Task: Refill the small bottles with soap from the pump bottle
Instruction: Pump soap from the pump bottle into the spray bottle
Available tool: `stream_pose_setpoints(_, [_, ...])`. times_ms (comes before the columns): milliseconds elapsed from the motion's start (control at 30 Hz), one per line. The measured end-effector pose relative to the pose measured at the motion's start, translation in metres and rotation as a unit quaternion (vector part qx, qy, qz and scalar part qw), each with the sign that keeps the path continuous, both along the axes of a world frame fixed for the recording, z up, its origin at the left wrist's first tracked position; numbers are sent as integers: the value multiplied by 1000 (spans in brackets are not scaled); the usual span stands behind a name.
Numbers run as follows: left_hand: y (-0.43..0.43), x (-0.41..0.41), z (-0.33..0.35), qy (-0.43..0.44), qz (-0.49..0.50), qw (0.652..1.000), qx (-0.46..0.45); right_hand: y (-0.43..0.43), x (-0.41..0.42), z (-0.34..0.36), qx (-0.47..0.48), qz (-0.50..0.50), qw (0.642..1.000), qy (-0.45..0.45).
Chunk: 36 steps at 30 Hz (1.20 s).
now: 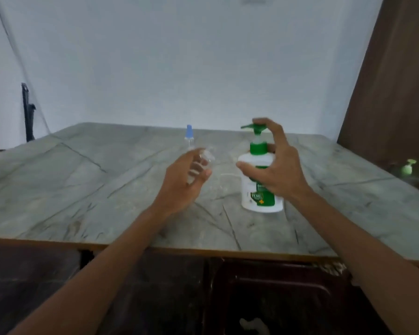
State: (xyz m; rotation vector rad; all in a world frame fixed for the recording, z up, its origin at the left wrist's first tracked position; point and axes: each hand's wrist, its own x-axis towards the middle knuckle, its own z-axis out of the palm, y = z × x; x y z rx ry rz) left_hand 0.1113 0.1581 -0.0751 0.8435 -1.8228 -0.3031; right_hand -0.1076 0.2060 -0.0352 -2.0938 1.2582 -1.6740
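A white pump bottle (pixel 258 189) with a green pump head and green label stands on the marble-patterned table (pixel 94 189). My right hand (pixel 276 168) is around its neck, the index finger resting on the pump head and the thumb against the bottle's shoulder. My left hand (pixel 184 180) holds a small clear bottle (pixel 202 163), blurred, tilted toward the pump spout. A second small clear bottle (pixel 189 139) with a blue cap stands upright farther back.
The table's front edge runs across the lower view, with a dark chair (pixel 276 298) below it. A brown door or panel (pixel 397 81) rises at the right, showing a green reflection. A dark object (pixel 27 112) leans on the wall at the left.
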Motion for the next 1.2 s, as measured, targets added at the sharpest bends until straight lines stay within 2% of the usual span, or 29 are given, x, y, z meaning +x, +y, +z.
stream_pose_setpoints(200, [-21,-1,0,10,-44,998,-41,-4,-10,25,59,13,993,104])
stream_pose_setpoints(367, [-24,-4,-1,-25,-65,996,-62,-5,-12,28,50,9,989,139])
stream_pose_setpoints(600, [-18,-5,4,-2,-68,995,-72,-12,-1,28,38,17,978,204])
stream_pose_setpoints(900, [-17,0,4,-4,-54,996,-70,-14,9,29,39,31,974,221])
stream_pose_setpoints(1200, [-14,4,3,-35,-26,997,-64,-19,15,27,38,-1,975,219])
